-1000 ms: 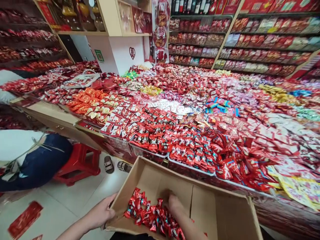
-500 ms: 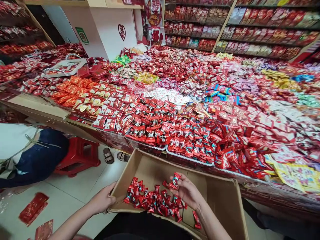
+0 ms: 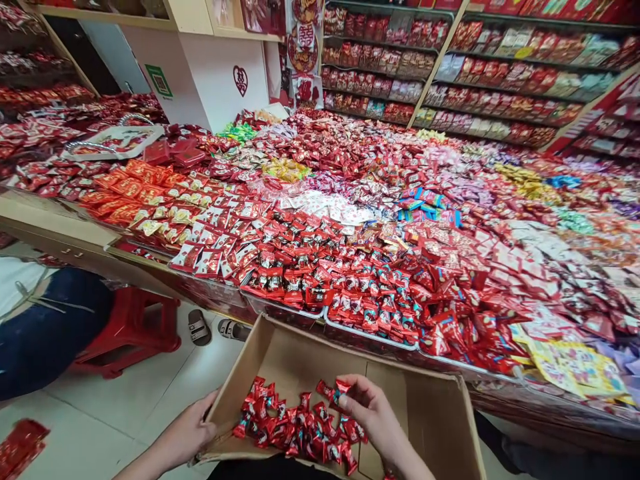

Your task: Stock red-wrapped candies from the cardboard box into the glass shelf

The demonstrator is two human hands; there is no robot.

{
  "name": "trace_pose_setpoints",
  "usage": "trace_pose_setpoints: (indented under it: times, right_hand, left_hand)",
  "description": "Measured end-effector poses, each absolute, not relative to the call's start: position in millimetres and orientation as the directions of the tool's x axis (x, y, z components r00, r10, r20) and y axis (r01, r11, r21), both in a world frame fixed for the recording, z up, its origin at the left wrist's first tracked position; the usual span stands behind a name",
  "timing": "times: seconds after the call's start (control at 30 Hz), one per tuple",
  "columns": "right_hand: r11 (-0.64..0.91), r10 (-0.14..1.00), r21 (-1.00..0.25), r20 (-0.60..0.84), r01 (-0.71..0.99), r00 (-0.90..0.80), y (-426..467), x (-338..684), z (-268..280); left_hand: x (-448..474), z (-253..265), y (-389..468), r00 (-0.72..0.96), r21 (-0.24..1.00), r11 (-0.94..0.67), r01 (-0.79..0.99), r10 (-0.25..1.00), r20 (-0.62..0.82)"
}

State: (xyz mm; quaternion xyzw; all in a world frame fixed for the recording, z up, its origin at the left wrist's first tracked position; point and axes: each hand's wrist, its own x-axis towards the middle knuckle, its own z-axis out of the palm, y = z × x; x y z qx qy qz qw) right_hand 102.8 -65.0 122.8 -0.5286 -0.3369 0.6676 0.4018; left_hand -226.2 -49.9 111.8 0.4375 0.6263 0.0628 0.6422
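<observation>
Red-wrapped candies (image 3: 300, 430) are lying heaped in the near cardboard box (image 3: 440, 427). Right hand (image 3: 373, 413) is pinching several above the heap; left hand (image 3: 187, 433) is gripping the box's left wall. Beyond, the worktop (image 3: 55, 223) is carrying sweets.

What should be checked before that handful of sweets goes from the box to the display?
1. Right hand has sweets in its grip: ok, a few red sweets sit in the fingers.
2. Left hand steadies the cardboard box: ok, it grasps the left wall.
3. Box has sweets left: ok, a red pile lies on the bottom.
4. Matching sweets on the display table: cannot tell, wrappers too small.
5. Free room in the tray ahead: not ok, it looks full.
</observation>
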Motion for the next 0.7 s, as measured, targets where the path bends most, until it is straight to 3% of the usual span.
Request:
trace_pose_setpoints:
  times: [0.1,0.27,0.4,0.5,0.7]
  right_hand:
    - [-0.323,0.934,-0.939,-0.337,-0.118,0.122,-51.8,137.0,148.5]
    - [-0.251,0.866,-0.963,-0.179,0.096,0.467,-15.2,198.9,170.6]
    - [-0.257,0.874,-0.931,-0.11,0.259,0.473,9.0,209.1,164.4]
    - [-0.261,0.884,-0.847,-0.017,0.463,0.468,17.9,202.3,160.9]
    - [-0.311,0.89,-0.651,0.055,0.692,0.452,20.5,193.7,163.9]
  left_hand:
    - [-228.3,107.3,-47.8,0.198,0.659,0.58,0.479,0.66,-0.724]
    - [-231.7,102.9,-44.8,0.165,0.615,0.572,0.543,0.645,-0.746]
    - [-233.3,98.6,-44.6,0.146,0.638,0.549,0.541,0.686,-0.713]
    - [-236.3,92.4,-46.6,0.109,0.626,0.564,0.538,0.691,-0.715]
    - [-239.1,86.1,-48.6,0.08,0.632,0.534,0.561,0.725,-0.684]
